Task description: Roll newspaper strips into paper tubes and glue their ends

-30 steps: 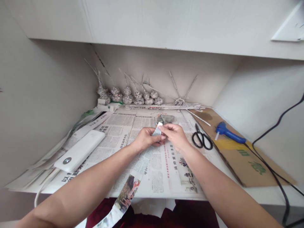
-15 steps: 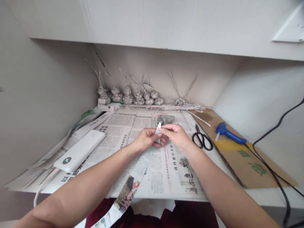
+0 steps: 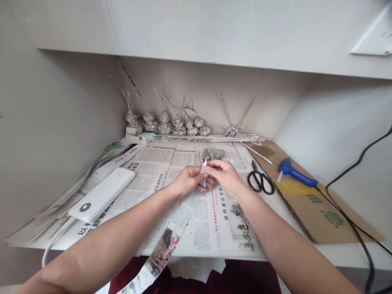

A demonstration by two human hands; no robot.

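A long printed newspaper strip point(image 3: 167, 241) runs from my lap up over the table edge to my fingers. My left hand point(image 3: 192, 179) pinches its upper end between thumb and fingers. My right hand point(image 3: 222, 174) grips the same end from the other side, thumb and fingertips touching the paper. Between the two hands the strip's tip is narrowed to a white point that sticks up. Just behind my fingers lies a crumpled grey cloth point(image 3: 213, 153). The lower part of the strip hangs loose, partly behind my left forearm.
Newspaper sheets point(image 3: 153, 163) cover the table. Black-handled scissors point(image 3: 260, 179) and a blue glue gun point(image 3: 297, 173) on cardboard point(image 3: 309, 208) lie right. A white power bank point(image 3: 104, 194) sits left. Several woven paper gourds point(image 3: 165, 123) and thin paper sticks point(image 3: 211, 138) line the back.
The strip's tip has become narrower and more pointed between my fingers. My right hand has shifted slightly; both hands stay in the same spot.
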